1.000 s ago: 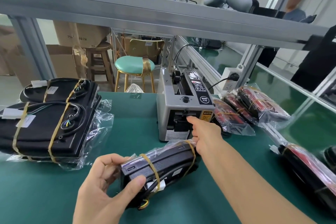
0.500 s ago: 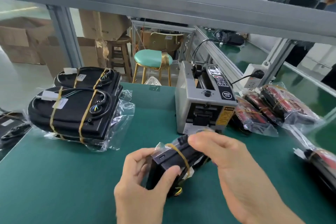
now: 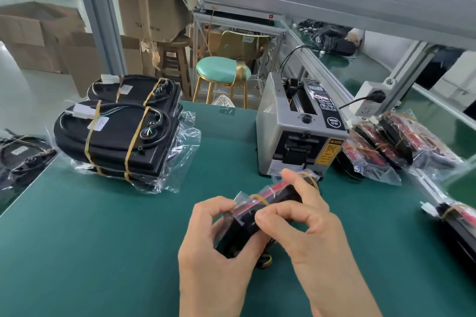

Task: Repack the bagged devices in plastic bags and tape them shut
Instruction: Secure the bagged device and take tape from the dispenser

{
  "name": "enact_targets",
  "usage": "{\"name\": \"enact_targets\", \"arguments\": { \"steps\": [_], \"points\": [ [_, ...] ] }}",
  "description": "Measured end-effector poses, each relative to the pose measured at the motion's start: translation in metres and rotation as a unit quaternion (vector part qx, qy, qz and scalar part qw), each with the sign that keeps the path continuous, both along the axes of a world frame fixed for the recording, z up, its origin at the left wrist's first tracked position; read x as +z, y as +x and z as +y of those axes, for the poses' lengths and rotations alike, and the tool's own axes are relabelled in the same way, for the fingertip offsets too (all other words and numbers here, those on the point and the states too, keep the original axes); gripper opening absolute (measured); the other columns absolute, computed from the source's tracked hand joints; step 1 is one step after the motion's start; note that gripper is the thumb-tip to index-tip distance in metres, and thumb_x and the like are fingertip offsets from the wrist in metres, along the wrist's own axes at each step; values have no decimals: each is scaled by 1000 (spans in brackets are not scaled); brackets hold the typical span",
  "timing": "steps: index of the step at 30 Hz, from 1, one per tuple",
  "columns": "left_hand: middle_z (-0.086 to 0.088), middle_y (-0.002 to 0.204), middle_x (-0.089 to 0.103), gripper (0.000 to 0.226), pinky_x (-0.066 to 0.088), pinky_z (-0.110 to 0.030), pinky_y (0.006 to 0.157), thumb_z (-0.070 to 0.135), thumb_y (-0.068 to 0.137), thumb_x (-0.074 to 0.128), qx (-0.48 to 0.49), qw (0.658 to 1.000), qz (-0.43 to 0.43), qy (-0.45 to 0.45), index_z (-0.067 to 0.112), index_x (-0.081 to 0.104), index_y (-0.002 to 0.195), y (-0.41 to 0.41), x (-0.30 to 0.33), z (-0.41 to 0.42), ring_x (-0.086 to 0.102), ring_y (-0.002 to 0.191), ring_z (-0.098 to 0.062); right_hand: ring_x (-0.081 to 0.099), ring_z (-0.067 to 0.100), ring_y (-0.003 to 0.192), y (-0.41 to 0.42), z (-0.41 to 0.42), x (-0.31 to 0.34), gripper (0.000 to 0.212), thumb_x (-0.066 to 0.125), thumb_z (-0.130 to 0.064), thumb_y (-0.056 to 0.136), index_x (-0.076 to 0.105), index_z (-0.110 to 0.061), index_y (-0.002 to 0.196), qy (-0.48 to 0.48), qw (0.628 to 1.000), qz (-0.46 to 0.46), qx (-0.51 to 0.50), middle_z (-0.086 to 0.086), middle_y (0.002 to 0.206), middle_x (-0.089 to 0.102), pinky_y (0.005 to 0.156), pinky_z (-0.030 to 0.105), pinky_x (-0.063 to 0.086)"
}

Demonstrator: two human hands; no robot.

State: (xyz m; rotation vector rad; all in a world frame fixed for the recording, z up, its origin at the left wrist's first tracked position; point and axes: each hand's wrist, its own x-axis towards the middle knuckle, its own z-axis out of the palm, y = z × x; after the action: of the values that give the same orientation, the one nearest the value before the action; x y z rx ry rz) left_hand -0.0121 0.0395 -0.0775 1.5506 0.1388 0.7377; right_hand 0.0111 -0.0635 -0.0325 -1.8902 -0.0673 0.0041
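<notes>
A black and red device in a clear plastic bag point(image 3: 260, 211), ringed by rubber bands, is held over the green table point(image 3: 103, 239) in both my hands. My left hand point(image 3: 213, 247) grips its near end from the left. My right hand point(image 3: 306, 224) curls over the top, thumb and fingers pinching the bag. Behind it stands the grey tape dispenser point(image 3: 298, 131). Bagged red and black devices point(image 3: 381, 147) lie to its right. Large black banded devices in a bag point(image 3: 116, 136) are stacked at the left.
Another bagged device point(image 3: 458, 224) lies at the right edge, and more black parts point(image 3: 23, 157) sit off the table's left edge. A power strip point(image 3: 368, 103) hangs on the aluminium frame. A green stool point(image 3: 221, 72) and cardboard boxes point(image 3: 152, 13) stand behind the table.
My right hand came back from the tape dispenser's outlet to the bagged device. The device has turned so its red side shows on top. My view shifted left and nearer.
</notes>
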Motion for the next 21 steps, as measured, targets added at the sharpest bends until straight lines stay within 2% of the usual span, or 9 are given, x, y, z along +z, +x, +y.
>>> {"name": "enact_targets", "arguments": {
  "steps": [9,13,15,18,21],
  "points": [
    [18,87,65,39,44,-1,65,47,52,73,9,1000,-11,9,36,58,86,0,0,-1,64,81,4,25,-34,113,1,6,2,6,72,-34,61,74,-38,59,12,1000,10,-16,-39,128,43,90,11,28],
    [18,88,65,38,44,-1,65,46,54,73,9,1000,-17,18,33,58,87,0,0,-2,64,80,3,26,-34,112,-1,7,2,4,70,-37,59,74,-39,58,8,1000,11,-21,-39,126,42,100,19,27],
    [18,89,64,39,44,-1,66,47,55,73,13,999,-17,26,34,58,88,0,-1,-1,64,81,3,28,-30,116,-1,7,3,4,71,-35,60,75,-36,59,26,999,16,-22,-39,125,44,101,22,27],
    [16,90,64,40,43,-1,68,49,54,74,21,999,-10,28,36,58,89,0,-1,-1,63,83,1,34,-11,129,0,5,5,5,73,-32,62,77,-29,63,73,997,34,-18,-36,125,47,107,31,31],
    [17,89,64,39,44,-2,68,48,55,74,20,999,-11,24,36,58,88,0,-1,-2,63,81,2,31,-14,129,-3,6,6,5,72,-32,61,77,-30,62,64,997,34,-13,-37,125,46,113,34,27]
  ]
}}
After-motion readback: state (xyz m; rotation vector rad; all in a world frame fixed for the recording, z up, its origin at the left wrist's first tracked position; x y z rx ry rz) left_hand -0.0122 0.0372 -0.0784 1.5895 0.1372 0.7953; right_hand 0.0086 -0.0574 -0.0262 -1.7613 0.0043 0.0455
